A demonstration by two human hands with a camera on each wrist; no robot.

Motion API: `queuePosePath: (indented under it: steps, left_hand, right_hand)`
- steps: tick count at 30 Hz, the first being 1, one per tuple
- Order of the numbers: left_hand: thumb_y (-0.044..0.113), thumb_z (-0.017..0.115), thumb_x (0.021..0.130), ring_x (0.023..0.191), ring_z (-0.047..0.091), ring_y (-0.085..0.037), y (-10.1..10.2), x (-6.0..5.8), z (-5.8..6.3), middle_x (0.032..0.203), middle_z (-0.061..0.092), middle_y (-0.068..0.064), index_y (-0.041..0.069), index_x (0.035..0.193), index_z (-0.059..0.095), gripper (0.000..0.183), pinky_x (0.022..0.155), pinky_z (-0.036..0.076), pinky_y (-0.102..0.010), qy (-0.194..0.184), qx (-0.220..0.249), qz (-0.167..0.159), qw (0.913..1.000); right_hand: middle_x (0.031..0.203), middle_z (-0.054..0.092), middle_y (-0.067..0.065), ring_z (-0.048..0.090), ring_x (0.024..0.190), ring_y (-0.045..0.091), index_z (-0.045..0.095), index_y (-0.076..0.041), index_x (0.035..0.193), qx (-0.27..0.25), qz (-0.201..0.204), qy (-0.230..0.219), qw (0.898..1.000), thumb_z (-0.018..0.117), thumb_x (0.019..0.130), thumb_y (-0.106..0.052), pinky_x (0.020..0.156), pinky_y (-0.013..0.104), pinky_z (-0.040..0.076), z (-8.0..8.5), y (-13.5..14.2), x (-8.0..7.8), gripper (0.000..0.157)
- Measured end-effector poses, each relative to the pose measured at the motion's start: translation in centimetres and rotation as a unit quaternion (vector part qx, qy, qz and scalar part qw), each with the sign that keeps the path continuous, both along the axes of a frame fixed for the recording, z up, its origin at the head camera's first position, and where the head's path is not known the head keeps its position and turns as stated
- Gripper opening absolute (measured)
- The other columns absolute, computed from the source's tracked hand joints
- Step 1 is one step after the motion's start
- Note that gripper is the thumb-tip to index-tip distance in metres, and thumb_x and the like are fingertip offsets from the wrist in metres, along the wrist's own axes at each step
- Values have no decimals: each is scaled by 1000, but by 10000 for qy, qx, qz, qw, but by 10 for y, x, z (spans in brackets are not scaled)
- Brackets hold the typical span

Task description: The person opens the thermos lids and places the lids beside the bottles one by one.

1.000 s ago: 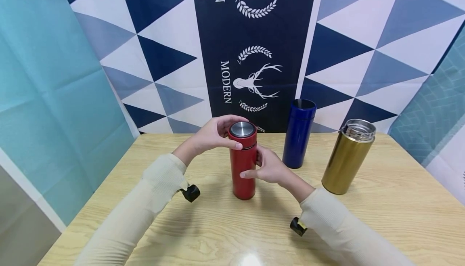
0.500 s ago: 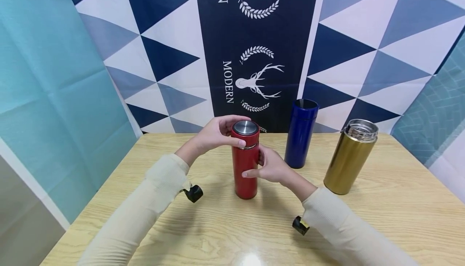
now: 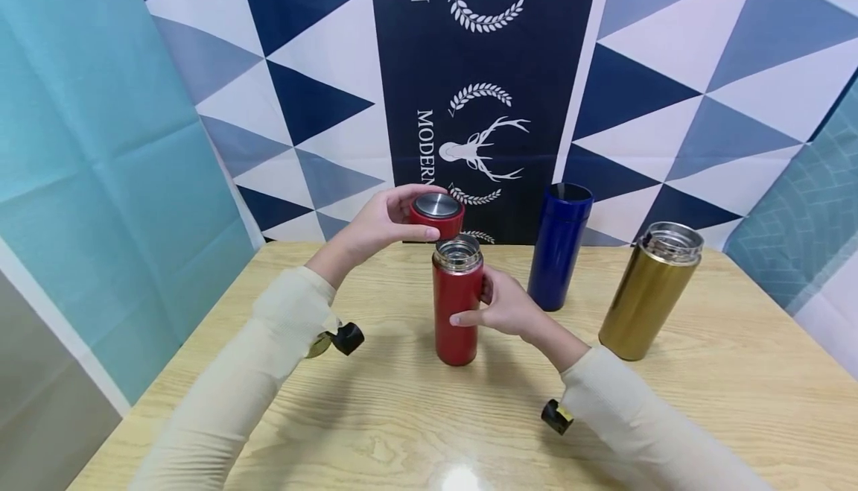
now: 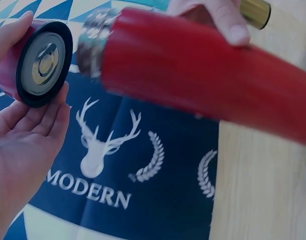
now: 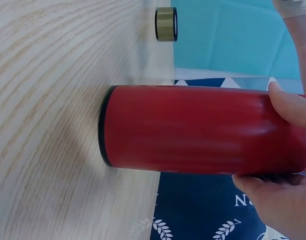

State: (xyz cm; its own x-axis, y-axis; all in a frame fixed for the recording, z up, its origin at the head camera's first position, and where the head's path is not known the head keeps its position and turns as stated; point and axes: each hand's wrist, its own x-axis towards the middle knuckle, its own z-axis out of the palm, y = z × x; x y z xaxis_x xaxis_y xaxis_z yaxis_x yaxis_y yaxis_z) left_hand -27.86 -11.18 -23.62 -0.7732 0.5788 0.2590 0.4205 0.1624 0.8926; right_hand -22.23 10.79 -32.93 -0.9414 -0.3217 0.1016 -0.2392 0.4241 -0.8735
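Note:
My left hand point(image 3: 382, 226) grips a red lid point(image 3: 437, 217) with a brushed steel top. It holds the lid just above and left of the steel mouth of the red thermos bottle point(image 3: 458, 305). In the left wrist view the inside of the lid point(image 4: 45, 64) shows a black rim and a pale, ringed centre. My right hand point(image 3: 506, 305) wraps round the upper body of the bottle, which stands upright on the table. Seen from the right wrist, thumb and fingers lie on opposite sides of the red body point(image 5: 193, 129).
Right of the red bottle stands a blue bottle point(image 3: 558, 249) with a dark top. A gold thermos point(image 3: 646, 297) with a bare steel mouth is farther right. A gold lid point(image 5: 166, 24) lies on the table at the left, mostly behind the left wrist in the head view.
The red lid has come off the bottle, lifted up and to the left by my left hand, baring the steel mouth. My right hand keeps its grip on the bottle.

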Motion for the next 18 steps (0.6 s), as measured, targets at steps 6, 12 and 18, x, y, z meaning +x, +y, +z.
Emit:
queuePosePath:
  steps: [6,12,18]
  left_hand:
    - [18,74,83,119,59,-21,-23,-5,5,131,61,-7,20,136,52,58,105,48,-41,75,-469,501,9976]
    - [20,78,79,128,54,-24,-47,-12,0,137,56,-10,16,139,47,67,109,44,-43,245,-1117,879,9896]
    - [22,83,72,114,59,-27,-65,-20,-13,126,60,-13,9,128,46,68,97,54,-40,603,-2032,1262,9691]
  right_hand:
    - [124,63,17,63,108,27,49,-1,129,166,-236,69,9996,83,71,-14,102,45,50,1,3,3,68]
    - [122,65,18,64,102,24,51,0,126,320,-503,210,9980,85,69,-15,96,42,54,3,11,8,68]
    - [119,65,21,64,96,24,52,3,123,435,-780,554,9945,87,67,-14,90,39,56,8,28,15,68]
